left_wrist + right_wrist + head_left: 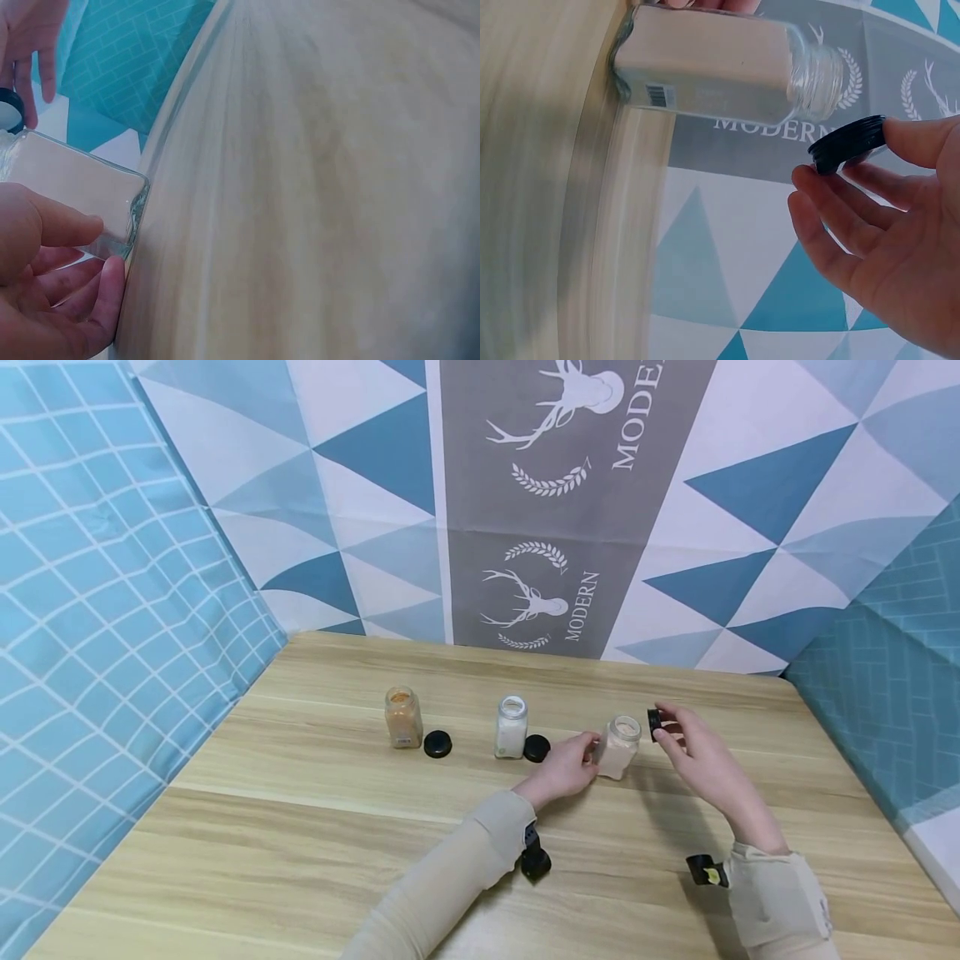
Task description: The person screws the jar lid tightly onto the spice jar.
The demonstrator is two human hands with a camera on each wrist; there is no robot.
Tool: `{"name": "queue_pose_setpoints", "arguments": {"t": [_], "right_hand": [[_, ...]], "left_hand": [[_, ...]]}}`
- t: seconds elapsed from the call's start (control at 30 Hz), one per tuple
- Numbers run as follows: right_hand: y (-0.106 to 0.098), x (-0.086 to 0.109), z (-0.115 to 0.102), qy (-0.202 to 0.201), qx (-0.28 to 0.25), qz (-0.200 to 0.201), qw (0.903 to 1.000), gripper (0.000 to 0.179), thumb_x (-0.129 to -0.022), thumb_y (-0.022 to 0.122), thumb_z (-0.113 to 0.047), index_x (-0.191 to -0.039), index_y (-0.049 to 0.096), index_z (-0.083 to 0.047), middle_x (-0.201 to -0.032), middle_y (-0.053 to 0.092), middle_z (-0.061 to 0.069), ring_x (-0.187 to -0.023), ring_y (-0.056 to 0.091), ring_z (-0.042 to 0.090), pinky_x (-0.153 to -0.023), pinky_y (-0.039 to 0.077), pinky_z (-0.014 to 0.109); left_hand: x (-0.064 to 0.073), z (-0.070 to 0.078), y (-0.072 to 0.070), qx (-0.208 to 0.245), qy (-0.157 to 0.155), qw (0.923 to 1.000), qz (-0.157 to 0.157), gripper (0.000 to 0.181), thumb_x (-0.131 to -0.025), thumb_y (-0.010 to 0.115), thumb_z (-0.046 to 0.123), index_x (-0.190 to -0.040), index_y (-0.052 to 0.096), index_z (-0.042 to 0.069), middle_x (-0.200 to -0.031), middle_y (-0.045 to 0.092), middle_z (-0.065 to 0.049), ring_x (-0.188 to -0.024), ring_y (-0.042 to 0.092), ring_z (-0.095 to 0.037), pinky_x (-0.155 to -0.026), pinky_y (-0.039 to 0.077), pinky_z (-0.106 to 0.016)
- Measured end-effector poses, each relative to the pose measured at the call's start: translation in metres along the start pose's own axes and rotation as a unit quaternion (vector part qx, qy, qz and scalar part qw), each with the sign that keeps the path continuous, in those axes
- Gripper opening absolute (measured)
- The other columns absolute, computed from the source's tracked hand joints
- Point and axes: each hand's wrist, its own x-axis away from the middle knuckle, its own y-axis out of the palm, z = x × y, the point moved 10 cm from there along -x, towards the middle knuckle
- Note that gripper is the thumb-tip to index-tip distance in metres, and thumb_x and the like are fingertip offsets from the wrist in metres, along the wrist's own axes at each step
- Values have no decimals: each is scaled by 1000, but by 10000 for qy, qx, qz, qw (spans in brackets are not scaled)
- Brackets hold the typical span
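A square glass jar of pale beige powder (618, 753) stands uncapped on the wooden table, right of the middle. My left hand (564, 768) grips its lower part from the left, with thumb and fingers on opposite sides in the left wrist view. Beside the jar's open threaded mouth, my right hand (696, 752) pinches a black lid (847, 142) between thumb and fingers. The lid is apart from the jar and tilted on edge. In the right wrist view a barcode label shows on the jar (705, 64).
A jar of white powder (512, 731) stands open with a black lid (536, 748) beside it. Farther left is an open jar of orange-brown seasoning (403, 722), its black lid (437, 744) lying at its right. Patterned cloth (525, 527) hangs behind the table (315, 827).
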Motion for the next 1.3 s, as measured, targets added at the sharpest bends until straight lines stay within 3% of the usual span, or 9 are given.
{"name": "queue_pose_setpoints", "arguments": {"t": [0.47, 1.0, 1.3], "right_hand": [[1, -2, -24, -796, 368, 395, 9954, 41, -93, 51, -11, -130, 42, 5, -115, 50, 23, -99, 51, 34, -76, 47, 49], [12, -8, -32, -1164, 651, 405, 9902, 38, -89, 57, -9, -126, 50, -2, -121, 51, 19, -109, 47, 34, -78, 45, 48], [15, -10, -33, -1218, 722, 430, 9890, 37, -88, 58, -7, -124, 53, 0, -122, 50, 20, -115, 41, 38, -90, 34, 54]], "left_hand": [[1, 0, -1, -82, 25, 10000, 32, 44, -85, 62, 13, -127, 49, 11, -108, 62, -4, -90, 56, -9, -74, 44, -16], [0, 0, 0, -109, 19, 9999, 11, 43, -86, 61, 16, -127, 48, 11, -114, 61, -4, -95, 57, -9, -78, 45, -17], [1, 1, -1, -100, -14, 9999, -25, 44, -86, 61, 15, -127, 47, 11, -117, 60, -4, -98, 58, -10, -79, 45, -17]]}}
